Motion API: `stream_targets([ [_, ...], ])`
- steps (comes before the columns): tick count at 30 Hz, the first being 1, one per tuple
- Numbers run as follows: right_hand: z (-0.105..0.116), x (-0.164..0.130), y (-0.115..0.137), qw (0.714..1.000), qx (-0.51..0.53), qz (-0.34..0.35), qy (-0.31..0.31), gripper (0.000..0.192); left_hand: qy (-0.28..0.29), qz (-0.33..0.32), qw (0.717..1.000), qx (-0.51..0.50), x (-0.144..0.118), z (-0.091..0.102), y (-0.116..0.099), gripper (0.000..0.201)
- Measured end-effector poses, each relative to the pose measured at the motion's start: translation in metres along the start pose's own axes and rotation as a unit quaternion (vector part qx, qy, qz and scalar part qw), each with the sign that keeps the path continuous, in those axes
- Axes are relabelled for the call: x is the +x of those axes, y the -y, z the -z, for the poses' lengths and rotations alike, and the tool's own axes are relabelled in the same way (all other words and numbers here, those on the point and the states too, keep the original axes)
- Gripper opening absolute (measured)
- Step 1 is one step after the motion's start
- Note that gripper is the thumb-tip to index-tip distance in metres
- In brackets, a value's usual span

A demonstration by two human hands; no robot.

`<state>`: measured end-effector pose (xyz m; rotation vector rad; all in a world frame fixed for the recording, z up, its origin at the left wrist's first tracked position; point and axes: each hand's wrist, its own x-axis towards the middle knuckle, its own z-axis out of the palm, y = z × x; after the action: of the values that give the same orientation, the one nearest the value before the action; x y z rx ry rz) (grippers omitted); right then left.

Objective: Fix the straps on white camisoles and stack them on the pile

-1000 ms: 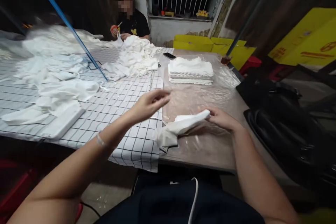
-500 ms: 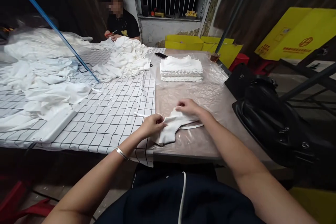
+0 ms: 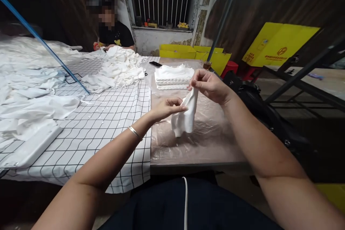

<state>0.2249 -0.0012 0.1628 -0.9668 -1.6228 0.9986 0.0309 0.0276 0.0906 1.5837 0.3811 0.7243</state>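
Observation:
A small white cloth piece (image 3: 185, 118) hangs in the air above the plastic-covered table (image 3: 215, 140). My right hand (image 3: 208, 86) pinches its top edge from above. My left hand (image 3: 167, 108), with a thin bracelet on the wrist, pinches the cloth's left side lower down. The cloth's lower end dangles just over the table surface. Behind my hands sits a neat stack of folded white cloths (image 3: 172, 76).
A checked tablecloth (image 3: 107, 122) at left carries heaps of loose white fabric (image 3: 115, 70) and a white flat box (image 3: 32, 147). A person (image 3: 110, 32) sits at the far end. A phone (image 3: 155, 64), a black bag (image 3: 258, 111) and yellow cartons (image 3: 280, 45) are around.
Both hands have lifted the cloth off the table into the air; the right hand rose to the top edge. The head camera has swung right.

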Motion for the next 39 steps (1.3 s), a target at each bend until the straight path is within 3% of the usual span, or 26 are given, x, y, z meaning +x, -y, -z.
stream_targets([
  [6, 0.032, -0.012, 0.020, 0.998, -0.005, -0.026, -0.048, 0.055, -0.079, -0.054, 0.995, -0.042, -0.001, 0.015, -0.026, 0.030],
  [8, 0.039, -0.015, 0.023, 0.998, 0.000, -0.032, -0.062, 0.055, -0.037, -0.015, 0.999, -0.037, -0.004, 0.019, -0.034, 0.028],
  [11, 0.054, -0.019, 0.031, 0.996, -0.005, -0.034, -0.083, 0.054, 0.088, 0.095, 0.991, 0.038, -0.013, 0.028, -0.044, 0.029],
  [14, 0.077, -0.024, 0.038, 0.994, -0.033, -0.057, -0.088, 0.053, 0.112, 0.158, 0.975, 0.111, -0.023, 0.050, -0.051, 0.023],
  [18, 0.106, -0.028, 0.038, 0.989, -0.096, -0.083, -0.080, 0.051, 0.053, 0.155, 0.967, 0.197, -0.022, 0.092, -0.060, 0.020],
  [22, 0.123, -0.013, 0.035, 0.963, -0.241, -0.117, -0.028, 0.045, -0.010, 0.093, 0.921, 0.377, 0.009, 0.126, -0.076, 0.017],
  [25, 0.132, 0.005, 0.042, 0.925, -0.356, -0.128, -0.024, 0.042, -0.145, 0.025, 0.891, 0.429, 0.041, 0.147, -0.095, 0.013],
  [28, 0.139, 0.012, 0.052, 0.900, -0.420, -0.104, -0.056, 0.039, -0.254, -0.020, 0.898, 0.358, 0.059, 0.161, -0.116, 0.010],
  [30, 0.140, 0.008, 0.054, 0.911, -0.398, -0.091, -0.062, 0.039, -0.247, -0.021, 0.917, 0.313, 0.060, 0.163, -0.126, 0.007],
  [32, 0.137, 0.001, 0.052, 0.941, -0.319, -0.079, -0.074, 0.041, -0.203, 0.002, 0.936, 0.288, 0.053, 0.155, -0.128, 0.006],
  [36, 0.125, -0.011, 0.039, 0.980, -0.142, -0.064, -0.125, 0.049, -0.163, 0.066, 0.965, 0.194, 0.035, 0.117, -0.117, 0.007],
  [39, 0.121, -0.016, 0.031, 0.984, -0.079, -0.095, -0.129, 0.050, -0.137, 0.012, 0.986, 0.098, 0.028, 0.095, -0.104, 0.009],
])
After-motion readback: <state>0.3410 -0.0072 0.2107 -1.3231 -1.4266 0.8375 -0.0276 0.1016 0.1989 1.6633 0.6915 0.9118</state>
